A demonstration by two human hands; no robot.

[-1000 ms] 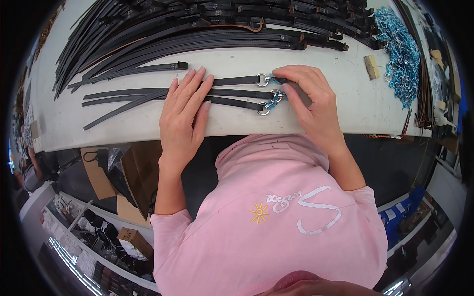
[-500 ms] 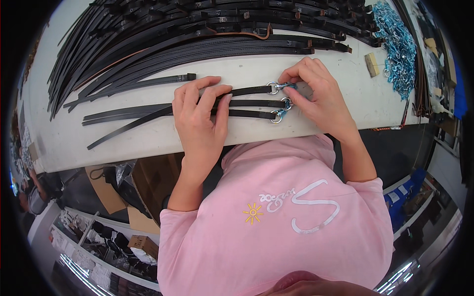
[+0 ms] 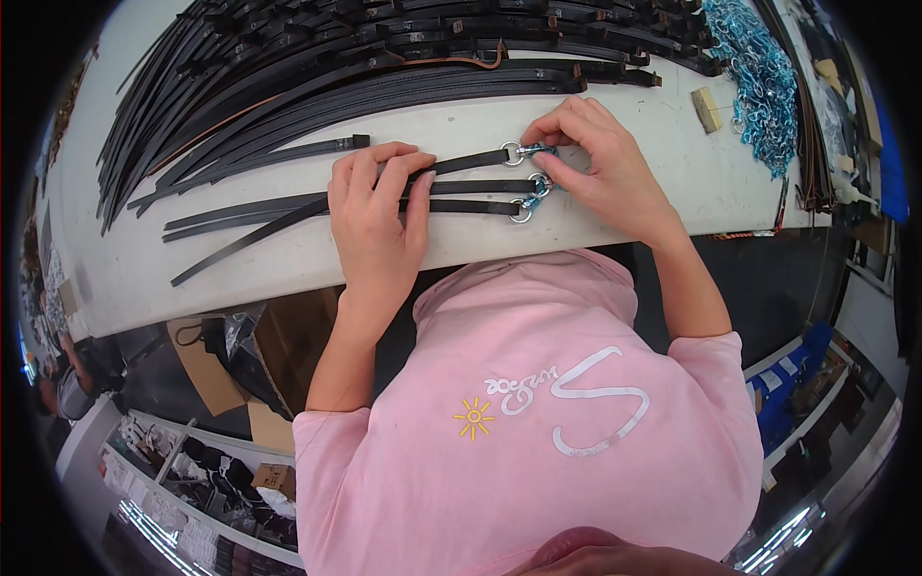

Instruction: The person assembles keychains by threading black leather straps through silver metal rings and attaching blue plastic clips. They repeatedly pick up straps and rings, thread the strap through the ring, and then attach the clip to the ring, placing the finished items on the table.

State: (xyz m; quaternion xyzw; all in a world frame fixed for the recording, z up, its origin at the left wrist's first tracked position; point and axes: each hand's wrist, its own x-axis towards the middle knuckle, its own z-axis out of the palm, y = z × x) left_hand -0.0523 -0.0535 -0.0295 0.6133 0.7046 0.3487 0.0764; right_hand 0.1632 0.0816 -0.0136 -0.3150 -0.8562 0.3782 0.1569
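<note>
Three black leather straps lie roughly side by side on the white table (image 3: 259, 274). With its fingers closed, my left hand (image 3: 377, 206) pinches the upper strap (image 3: 471, 162) and rests over the other two. A silver ring (image 3: 512, 154) ends that strap, joined to a blue-and-silver chain piece (image 3: 541, 149). My right hand (image 3: 610, 173) grips this piece between thumb and fingers, which partly hide it. Below, the middle strap (image 3: 485, 186) and the lower strap (image 3: 471, 206) also end in silver rings, with blue chain (image 3: 535, 199) between them.
Many black straps (image 3: 317, 96) are piled along the table's far side. Another strap (image 3: 317, 149) lies apart, left of my hands. Far right sit a heap of blue chains (image 3: 759, 91) and a small yellowish block (image 3: 707, 110). Below the table's front edge stands a cardboard box (image 3: 298, 331).
The whole view has shifted slightly, so the table and hands appear a little higher and further left. Both hands keep the same hold on the upper strap and chain piece.
</note>
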